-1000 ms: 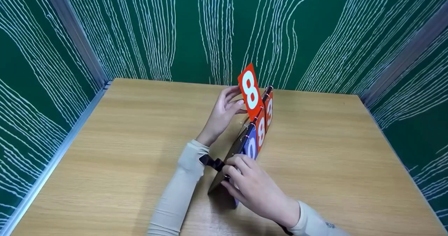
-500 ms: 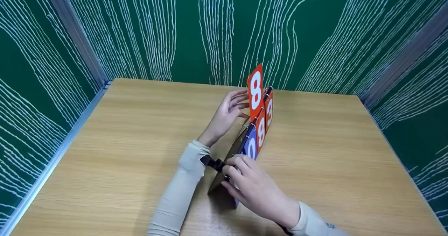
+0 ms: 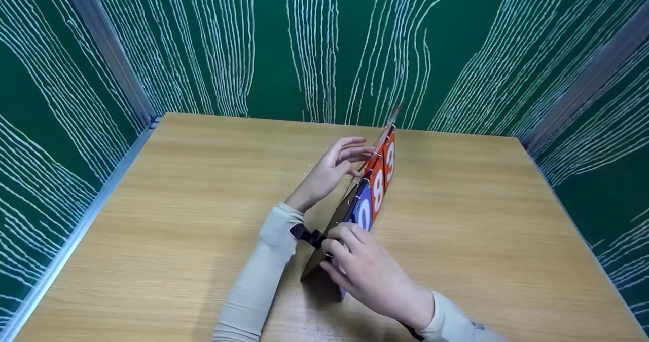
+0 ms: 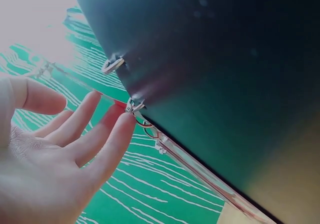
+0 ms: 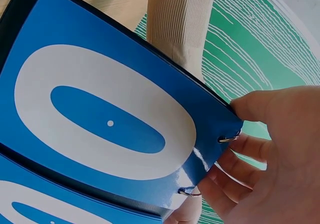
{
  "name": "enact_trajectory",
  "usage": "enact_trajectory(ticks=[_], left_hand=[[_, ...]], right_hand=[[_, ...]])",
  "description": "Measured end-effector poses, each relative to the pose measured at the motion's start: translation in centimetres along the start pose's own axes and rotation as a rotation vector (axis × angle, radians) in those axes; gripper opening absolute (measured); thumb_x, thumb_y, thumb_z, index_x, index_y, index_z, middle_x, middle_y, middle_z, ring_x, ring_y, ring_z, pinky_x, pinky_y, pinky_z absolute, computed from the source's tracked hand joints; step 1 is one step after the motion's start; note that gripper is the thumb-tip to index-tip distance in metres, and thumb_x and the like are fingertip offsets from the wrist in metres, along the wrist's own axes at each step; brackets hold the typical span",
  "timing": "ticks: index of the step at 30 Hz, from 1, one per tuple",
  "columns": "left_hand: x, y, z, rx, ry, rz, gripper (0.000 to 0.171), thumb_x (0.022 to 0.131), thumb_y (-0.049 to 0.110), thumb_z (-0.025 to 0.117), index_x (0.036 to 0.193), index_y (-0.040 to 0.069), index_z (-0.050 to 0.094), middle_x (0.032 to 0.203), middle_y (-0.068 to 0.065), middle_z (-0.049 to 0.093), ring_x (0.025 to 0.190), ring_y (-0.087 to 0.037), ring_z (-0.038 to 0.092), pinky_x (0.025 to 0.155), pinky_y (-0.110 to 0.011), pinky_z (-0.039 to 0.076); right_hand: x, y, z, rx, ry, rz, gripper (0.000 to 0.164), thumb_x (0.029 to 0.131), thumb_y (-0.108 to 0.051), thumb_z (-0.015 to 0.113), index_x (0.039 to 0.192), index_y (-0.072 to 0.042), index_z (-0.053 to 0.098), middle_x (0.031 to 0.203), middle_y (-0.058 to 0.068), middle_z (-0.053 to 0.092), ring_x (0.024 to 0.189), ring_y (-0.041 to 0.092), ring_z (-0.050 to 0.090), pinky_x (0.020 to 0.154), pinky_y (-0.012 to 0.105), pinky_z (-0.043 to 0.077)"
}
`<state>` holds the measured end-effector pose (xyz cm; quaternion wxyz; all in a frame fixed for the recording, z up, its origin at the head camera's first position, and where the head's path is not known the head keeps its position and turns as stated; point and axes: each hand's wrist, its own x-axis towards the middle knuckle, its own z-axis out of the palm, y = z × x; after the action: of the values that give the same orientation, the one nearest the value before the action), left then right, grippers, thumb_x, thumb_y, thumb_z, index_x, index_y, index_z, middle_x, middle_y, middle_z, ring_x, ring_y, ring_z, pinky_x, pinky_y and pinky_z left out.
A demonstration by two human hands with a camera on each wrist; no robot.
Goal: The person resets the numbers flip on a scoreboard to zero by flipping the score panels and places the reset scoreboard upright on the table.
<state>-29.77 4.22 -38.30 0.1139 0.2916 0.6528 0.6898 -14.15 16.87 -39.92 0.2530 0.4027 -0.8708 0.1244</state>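
A tabletop flip scoreboard (image 3: 350, 207) stands on the table, seen nearly edge-on in the head view. Its ringed cards show a blue 0 (image 5: 110, 106), a red 8 (image 3: 377, 187) and a red 3 (image 3: 390, 162). One flip card (image 3: 395, 115) stands up from the far rings, its edge toward me. My left hand (image 3: 332, 165) is behind the board, its loosely extended fingertips right at the rings (image 4: 135, 105) and the card's lower part. With thumb and fingers, my right hand (image 3: 372, 273) grips the near top corner of the board. A second blue 0 card (image 5: 50, 216) lies beside the first.
The wooden table (image 3: 177, 190) extends around the scoreboard. Green walls (image 3: 268, 43) with white wavy lines enclose it at the back and sides. A black wrist strap (image 3: 308, 236) on the left sleeve sits close to the board's back.
The raised red 8 card has swung rightward until it shows edge-on, its 8 no longer visible. My left fingers have followed it to the right and slightly down; the right hand has stayed put.
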Motion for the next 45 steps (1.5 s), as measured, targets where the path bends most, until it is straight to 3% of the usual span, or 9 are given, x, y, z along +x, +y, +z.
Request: enact_trajectory(ticks=[4,10,15,27,45], left_hand=[[0.03,-0.01,-0.01,0.021,-0.030,-0.002,0.045,0.104,0.004,0.039,0.148,0.014,0.041,0.147,-0.005,0.059,0.139,-0.030,0.052,0.102,-0.041,0.054],[0.02,-0.26,-0.08,0.071,-0.098,-0.019,0.044,0.104,0.003,0.039,0.146,0.014,0.049,0.143,-0.005,0.063,0.138,-0.019,0.054,0.112,-0.049,0.047],[-0.04,-0.28,-0.16,0.144,-0.138,-0.046,0.038,0.107,0.007,0.040,0.141,0.015,0.056,0.135,-0.004,0.068,0.135,-0.014,0.056,0.115,-0.035,0.045],[-0.09,-0.45,0.13,0.178,-0.131,-0.064,0.036,0.108,0.012,0.043,0.140,0.018,0.057,0.138,0.000,0.065,0.133,-0.012,0.057,0.117,-0.036,0.043],[-0.43,0.13,0.43,0.259,-0.179,-0.053,0.038,0.108,0.012,0.039,0.139,0.022,0.059,0.143,0.003,0.061,0.139,-0.012,0.051,0.119,-0.038,0.041]], right_hand=[[0.00,0.11,0.06,-0.006,0.003,-0.001,0.023,0.090,-0.024,0.075,0.107,-0.015,0.063,0.113,-0.001,0.061,0.108,0.019,0.056,0.099,0.032,0.047],[0.10,0.13,0.10,-0.012,0.002,-0.007,0.022,0.090,-0.024,0.075,0.107,-0.015,0.064,0.112,0.000,0.061,0.108,0.020,0.056,0.100,0.031,0.045],[0.16,0.13,0.08,-0.006,0.004,-0.012,0.023,0.089,-0.023,0.077,0.106,-0.014,0.065,0.111,0.000,0.062,0.107,0.020,0.056,0.100,0.031,0.045],[-0.02,0.04,-0.13,0.020,-0.035,0.017,0.023,0.092,-0.026,0.074,0.109,-0.014,0.065,0.112,0.000,0.062,0.108,0.017,0.056,0.096,0.033,0.050],[0.04,0.03,0.17,-0.023,0.001,-0.017,0.019,0.092,-0.025,0.072,0.106,-0.014,0.064,0.111,0.000,0.061,0.108,0.020,0.056,0.100,0.031,0.045]])
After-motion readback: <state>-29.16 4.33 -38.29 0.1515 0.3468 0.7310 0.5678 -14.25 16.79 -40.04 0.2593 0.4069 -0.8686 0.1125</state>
